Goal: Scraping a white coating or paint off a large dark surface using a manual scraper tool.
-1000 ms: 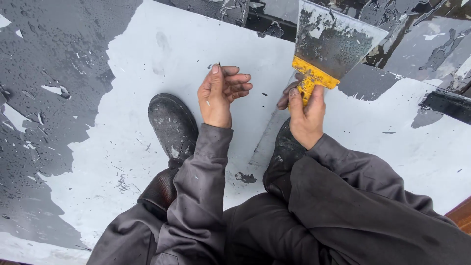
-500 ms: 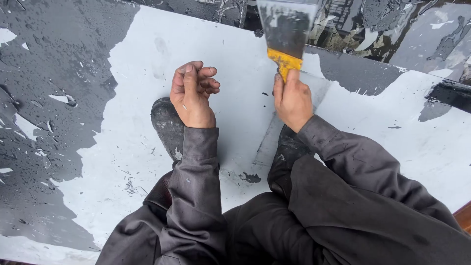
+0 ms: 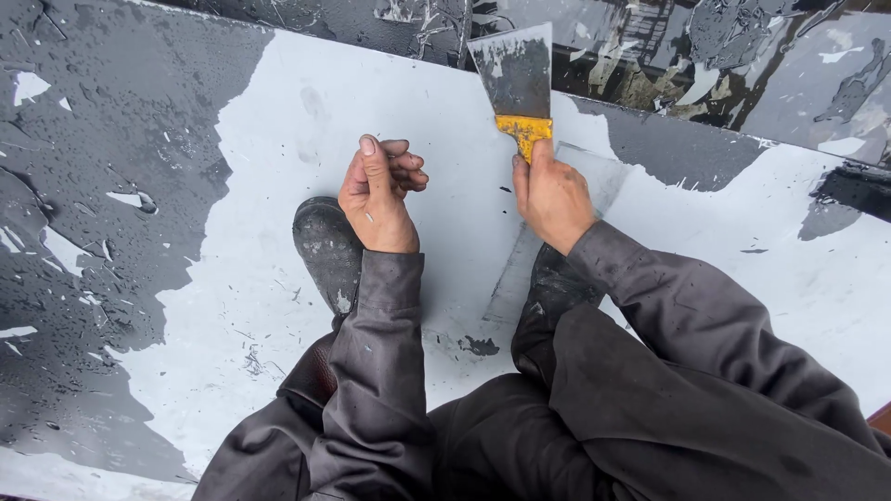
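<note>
The right hand [image 3: 553,197] has its grip clenched around the yellow handle of a wide-bladed scraper [image 3: 516,82]. The blade points away from the person, smeared with grey residue, its far edge reaching the border where the pale stripped area meets dark debris. The left hand [image 3: 379,193] hangs above the surface with fingers curled loosely inward and thumb raised; whether it holds anything cannot be told. Both hands are near each other but apart. The panel [image 3: 232,232] beneath is pale grey where stripped, with a dark, wet-looking coating [image 3: 102,121] remaining on the left side and small flakes scattered across it. A black shoe [image 3: 325,246] rests on the panel just below the left hand. Grey sleeves [image 3: 385,343] cover both arms.
</note>
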